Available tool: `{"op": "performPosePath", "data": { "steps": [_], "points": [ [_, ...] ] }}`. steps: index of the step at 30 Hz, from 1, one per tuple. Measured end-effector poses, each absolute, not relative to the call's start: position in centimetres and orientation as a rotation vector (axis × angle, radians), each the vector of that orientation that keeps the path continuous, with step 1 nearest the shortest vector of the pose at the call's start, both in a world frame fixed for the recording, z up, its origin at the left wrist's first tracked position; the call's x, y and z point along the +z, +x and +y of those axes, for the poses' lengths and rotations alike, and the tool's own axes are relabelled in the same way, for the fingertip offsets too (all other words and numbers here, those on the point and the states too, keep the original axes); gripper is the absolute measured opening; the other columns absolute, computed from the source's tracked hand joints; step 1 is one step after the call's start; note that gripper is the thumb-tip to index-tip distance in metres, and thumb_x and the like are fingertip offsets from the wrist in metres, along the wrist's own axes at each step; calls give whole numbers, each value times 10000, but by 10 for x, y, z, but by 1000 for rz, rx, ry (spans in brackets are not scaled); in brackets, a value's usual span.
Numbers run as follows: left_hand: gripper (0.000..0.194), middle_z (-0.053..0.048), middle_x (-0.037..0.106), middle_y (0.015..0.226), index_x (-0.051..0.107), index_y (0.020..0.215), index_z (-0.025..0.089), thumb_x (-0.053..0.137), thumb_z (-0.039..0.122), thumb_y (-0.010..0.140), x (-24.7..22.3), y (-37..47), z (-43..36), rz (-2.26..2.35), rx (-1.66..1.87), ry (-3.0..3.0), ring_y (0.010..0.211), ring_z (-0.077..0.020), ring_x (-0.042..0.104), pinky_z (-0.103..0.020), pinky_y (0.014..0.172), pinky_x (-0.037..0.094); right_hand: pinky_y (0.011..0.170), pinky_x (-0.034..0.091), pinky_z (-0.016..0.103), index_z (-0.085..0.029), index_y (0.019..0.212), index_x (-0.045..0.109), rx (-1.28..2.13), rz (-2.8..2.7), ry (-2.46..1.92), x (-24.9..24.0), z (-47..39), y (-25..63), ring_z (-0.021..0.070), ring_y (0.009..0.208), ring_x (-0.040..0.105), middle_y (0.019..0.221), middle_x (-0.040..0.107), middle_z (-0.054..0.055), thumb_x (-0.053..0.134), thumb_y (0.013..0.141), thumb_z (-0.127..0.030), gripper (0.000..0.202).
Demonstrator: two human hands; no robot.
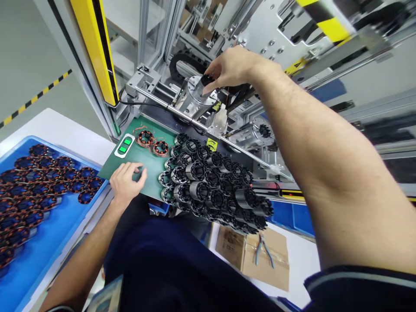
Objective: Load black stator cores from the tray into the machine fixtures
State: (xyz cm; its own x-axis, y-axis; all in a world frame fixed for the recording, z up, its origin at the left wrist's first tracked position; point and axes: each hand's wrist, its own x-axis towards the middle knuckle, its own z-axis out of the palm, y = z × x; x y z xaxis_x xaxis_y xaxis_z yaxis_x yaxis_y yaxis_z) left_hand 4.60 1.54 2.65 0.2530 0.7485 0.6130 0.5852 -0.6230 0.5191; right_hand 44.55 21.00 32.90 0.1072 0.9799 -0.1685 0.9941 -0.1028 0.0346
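Green mat (147, 167) bears black stator cores (211, 182), two copper-wound stators (152, 143), green-button switch (124, 145), left hand (126, 182).

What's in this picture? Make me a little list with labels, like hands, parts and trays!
right hand: right hand reaches to the machine, fingers on a small black part at the round metal fixture
left hand: left hand rests flat on the green mat
pile: black stator cores stacked on the mat's right side
wound parts: two copper-wound stators near the green buttons
tray: blue tray holding many wound stators
lower right: pliers on a cardboard box
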Motion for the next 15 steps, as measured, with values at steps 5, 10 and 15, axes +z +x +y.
{"op": "performPosePath", "data": {
  "steps": [5,10,15],
  "points": [
    [52,40,702,916,849,1151,217,867,201,1197,27,47,16,1253,1305,2338,816,-222,637,-433,785,517,1339,637,552,-131,1663,912,-56,1971,2109,327,210,444,341,1425,899,1340,943,167,1092,1009,-443,747],
    [68,40,706,913,845,1134,223,877,201,1189,26,47,15,1264,1289,2345,816,-219,640,-439,781,518,1373,650,673,-62,1665,897,50,2023,1990,326,212,443,468,1546,851,1413,911,272,1172,936,-379,841],
    [83,37,703,911,842,1123,228,871,207,1199,28,47,15,1268,1283,2351,819,-222,639,-439,782,518,1355,656,621,-110,1699,892,4,1965,1999,321,214,439,407,1504,874,1338,937,202,1108,994,-449,811]
  ]
}}
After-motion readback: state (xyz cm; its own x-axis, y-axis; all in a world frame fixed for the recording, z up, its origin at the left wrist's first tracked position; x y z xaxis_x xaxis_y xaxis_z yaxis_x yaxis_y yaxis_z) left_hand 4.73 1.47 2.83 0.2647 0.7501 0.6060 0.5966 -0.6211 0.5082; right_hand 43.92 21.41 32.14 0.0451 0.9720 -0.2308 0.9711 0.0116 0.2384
